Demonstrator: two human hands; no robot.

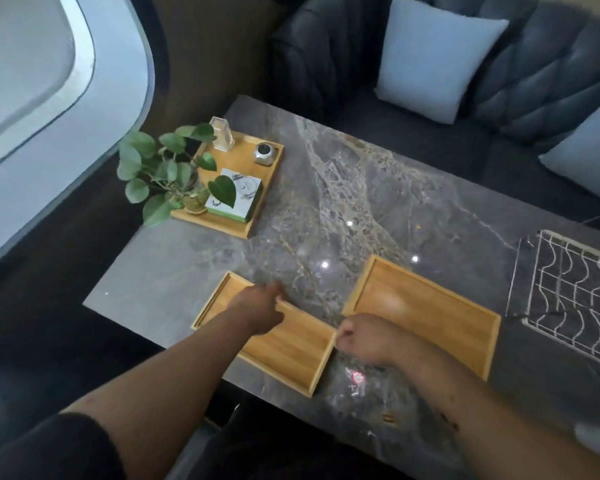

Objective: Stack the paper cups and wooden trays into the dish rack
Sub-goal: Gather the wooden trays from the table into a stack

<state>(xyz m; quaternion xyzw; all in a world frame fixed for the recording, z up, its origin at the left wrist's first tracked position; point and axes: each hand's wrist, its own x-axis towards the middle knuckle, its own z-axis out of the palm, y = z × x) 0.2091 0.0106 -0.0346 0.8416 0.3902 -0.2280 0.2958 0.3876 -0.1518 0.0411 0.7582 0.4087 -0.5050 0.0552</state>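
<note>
Two empty wooden trays lie flat on the grey marble table. The smaller tray is near the front edge, and my left hand rests over its far rim, fingers curled on that edge. My right hand is closed at the smaller tray's right corner, between the two trays; whether it pinches the corner is unclear. The larger tray lies to the right. A white wire dish rack stands at the table's right edge, partly cut off. No paper cups are visible.
A third wooden tray at the back left holds a potted plant, a green-and-white box, a clear glass holder and a small metal pot. A dark sofa with pale cushions lies beyond the table.
</note>
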